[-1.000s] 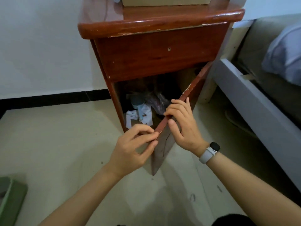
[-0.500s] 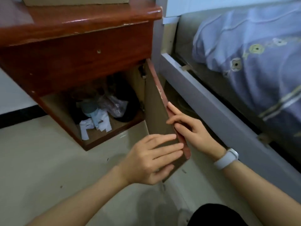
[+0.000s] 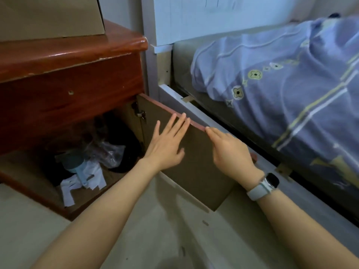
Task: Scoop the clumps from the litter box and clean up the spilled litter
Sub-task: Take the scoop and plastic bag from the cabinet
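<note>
Two hands on the open cabinet door [image 3: 196,171]: left hand [image 3: 167,144] flat against its dull brown inner face, fingers straight and spread; right hand [image 3: 231,152] gripping the outer edge, fingertips hidden behind it. No litter box or scoop in view. Inside the glossy red-brown nightstand [image 3: 73,90], dim and hard to read: crinkled clear plastic bag [image 3: 108,152], white paper scraps [image 3: 70,189], bluish cylinder [image 3: 74,166]. Cardboard box [image 3: 50,16] on top, cut off.
</note>
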The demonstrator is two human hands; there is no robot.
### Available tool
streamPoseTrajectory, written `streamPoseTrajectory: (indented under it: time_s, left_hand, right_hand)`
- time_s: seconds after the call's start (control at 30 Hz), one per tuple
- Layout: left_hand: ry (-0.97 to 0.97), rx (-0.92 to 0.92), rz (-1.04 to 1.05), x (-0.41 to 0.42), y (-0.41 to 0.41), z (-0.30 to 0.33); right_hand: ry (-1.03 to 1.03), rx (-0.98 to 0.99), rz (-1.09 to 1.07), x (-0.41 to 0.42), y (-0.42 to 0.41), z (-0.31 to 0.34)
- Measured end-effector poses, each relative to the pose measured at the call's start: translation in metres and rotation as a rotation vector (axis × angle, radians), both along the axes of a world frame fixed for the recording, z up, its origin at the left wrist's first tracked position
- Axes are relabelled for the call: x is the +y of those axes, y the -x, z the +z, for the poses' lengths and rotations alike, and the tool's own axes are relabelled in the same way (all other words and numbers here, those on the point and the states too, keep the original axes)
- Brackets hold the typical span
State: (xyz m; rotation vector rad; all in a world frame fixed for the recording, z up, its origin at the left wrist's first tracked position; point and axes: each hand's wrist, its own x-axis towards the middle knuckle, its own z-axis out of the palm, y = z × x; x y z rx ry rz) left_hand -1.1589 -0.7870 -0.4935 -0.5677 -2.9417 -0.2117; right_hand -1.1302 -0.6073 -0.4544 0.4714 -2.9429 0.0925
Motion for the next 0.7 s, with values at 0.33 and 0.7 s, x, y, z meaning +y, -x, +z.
streamPoseTrajectory:
  time_s: [0.33, 0.7]
  left_hand:
    - [-0.076, 0.078, 0.07, -0.015, 0.004, -0.008]
    - [-0.102, -0.208, 0.615, -0.173, -0.099, -0.16]
  right_hand:
    - [-0.017, 0.284, -0.081, -0.025, 0.005, -0.04]
    - [0.058, -0.385, 0.461, -0.162, -0.004, -0.178]
